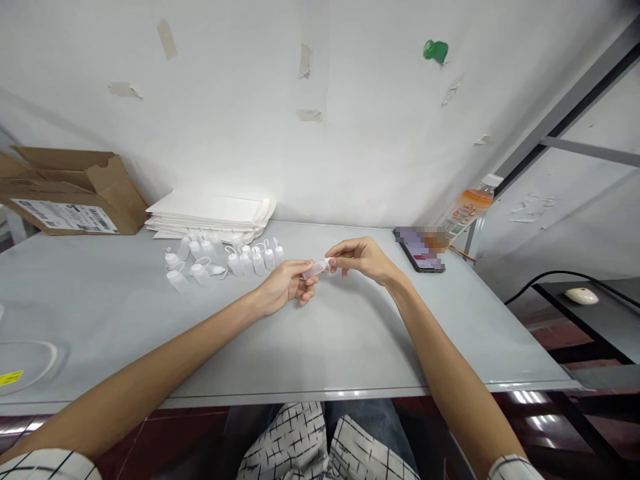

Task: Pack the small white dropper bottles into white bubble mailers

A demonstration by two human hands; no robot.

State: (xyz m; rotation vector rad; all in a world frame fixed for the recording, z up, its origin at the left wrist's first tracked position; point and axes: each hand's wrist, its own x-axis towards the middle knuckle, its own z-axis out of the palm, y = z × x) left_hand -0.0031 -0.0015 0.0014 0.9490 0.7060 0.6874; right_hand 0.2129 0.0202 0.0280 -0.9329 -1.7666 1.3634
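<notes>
Checked shirt (pixel 285 447) below, left hand (pixel 285 285) and right hand (pixel 363 260) clamp one translucent plastic bottle (pixel 315 269).

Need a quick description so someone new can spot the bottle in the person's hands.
On the pale grey table, look to the middle, where the person's left hand and right hand meet. The small translucent plastic bottle is held between them; the matching bottles sit untouched in a cluster farther back, by the stack of white paper.

I can read nothing here: past my left fingers (pixel 309 283), the shipping label (pixel 65 216) on the carton (pixel 113 193) shows only a barcode; past my right fingers (pixel 337 252), the bottle label (pixel 463 212) is too blurred.
</notes>
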